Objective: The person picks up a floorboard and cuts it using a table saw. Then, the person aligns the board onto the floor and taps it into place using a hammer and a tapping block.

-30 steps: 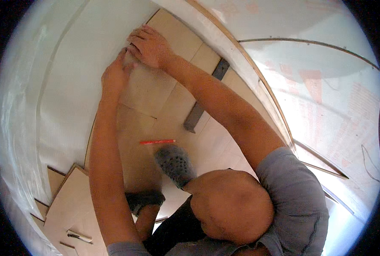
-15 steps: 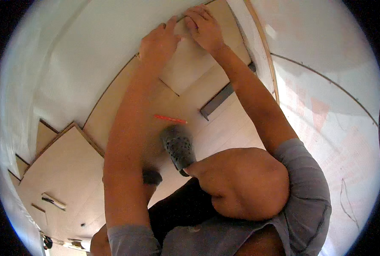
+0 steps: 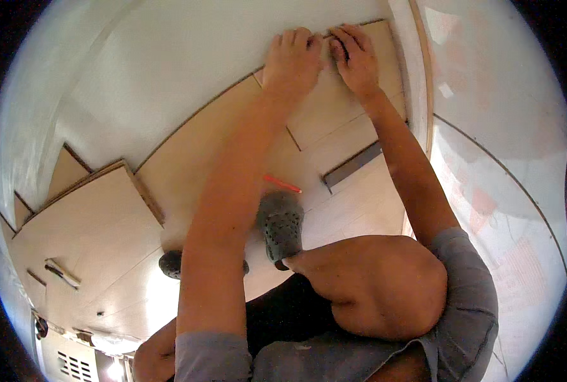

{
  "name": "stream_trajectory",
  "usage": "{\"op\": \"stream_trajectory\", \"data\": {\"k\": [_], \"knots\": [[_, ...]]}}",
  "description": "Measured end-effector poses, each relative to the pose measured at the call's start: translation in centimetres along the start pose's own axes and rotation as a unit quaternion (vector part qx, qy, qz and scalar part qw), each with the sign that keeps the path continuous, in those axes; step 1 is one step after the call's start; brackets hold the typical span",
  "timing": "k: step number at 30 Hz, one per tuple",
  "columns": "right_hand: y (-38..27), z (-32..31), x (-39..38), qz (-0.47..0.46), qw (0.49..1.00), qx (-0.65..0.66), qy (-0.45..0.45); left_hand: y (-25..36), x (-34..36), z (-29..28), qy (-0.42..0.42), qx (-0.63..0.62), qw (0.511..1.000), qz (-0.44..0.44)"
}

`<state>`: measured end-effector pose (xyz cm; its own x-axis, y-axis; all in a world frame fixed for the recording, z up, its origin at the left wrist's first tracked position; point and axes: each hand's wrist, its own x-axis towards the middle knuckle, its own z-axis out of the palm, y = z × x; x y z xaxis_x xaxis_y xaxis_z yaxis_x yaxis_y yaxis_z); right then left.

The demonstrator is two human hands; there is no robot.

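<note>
Side by side at the far edge of the laid floor, my left hand (image 3: pixel 294 63) and my right hand (image 3: pixel 358 62) rest on a light wood floor plank (image 3: pixel 325 114). The fingers of both are curled over the plank's far edge, where it meets a whitish sheet-like surface (image 3: pixel 188 57). Of the left thumb little shows; the right thumb is bent in beneath the fingers. A slim red pencil-like stick (image 3: pixel 283 184) lies on the planks in front of my shoe (image 3: pixel 282 229).
A dark grey strip (image 3: pixel 353 165) fills a gap between planks. Raised boards (image 3: pixel 99 210) with a stepped edge lie on the left, with a knife-like tool (image 3: pixel 62 274) on the floor nearer. Along the right runs a wood-edged border (image 3: pixel 428 83) beside white sheeting (image 3: pixel 506 191).
My view has shifted, so the floor and both hands sit differently in the picture. The left hand's fingers now lie closer over the plank's edge; both hands stay at that edge.
</note>
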<state>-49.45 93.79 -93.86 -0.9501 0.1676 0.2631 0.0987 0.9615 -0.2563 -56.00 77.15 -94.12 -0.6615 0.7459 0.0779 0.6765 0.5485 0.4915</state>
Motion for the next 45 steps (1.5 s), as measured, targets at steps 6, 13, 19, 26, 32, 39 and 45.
{"op": "stream_trajectory", "data": {"k": [6,13,19,26,32,39,45], "knots": [[0.7,0.1,-0.2,-0.010,0.999,0.033,-0.009,0.0,-0.1,0.7,-0.030,-0.012,0.999,-0.011],[0.6,-0.1,-1.1,0.039,0.996,0.052,-0.063,0.4,-0.2,0.6,-0.077,-0.025,0.996,-0.030],[-2.0,-2.4,-5.7,0.090,0.995,-0.031,-0.030,1.4,-2.5,0.9,0.025,0.055,0.993,0.103],[-1.8,-2.8,-10.4,0.144,0.977,-0.118,-0.107,1.8,-10.6,-0.8,-0.188,-0.084,0.953,0.224],[0.0,-2.4,-8.2,0.067,0.984,-0.055,-0.156,-10.8,-23.1,-18.9,-0.356,0.053,0.910,0.208],[1.7,-1.8,-7.7,0.044,0.971,-0.036,-0.233,-18.1,-56.0,-35.5,-0.396,0.242,0.847,-0.257],[4.2,-3.1,-7.0,0.059,0.946,0.013,-0.319,-4.9,-79.9,-23.7,-0.284,-0.043,0.721,-0.631]]}}
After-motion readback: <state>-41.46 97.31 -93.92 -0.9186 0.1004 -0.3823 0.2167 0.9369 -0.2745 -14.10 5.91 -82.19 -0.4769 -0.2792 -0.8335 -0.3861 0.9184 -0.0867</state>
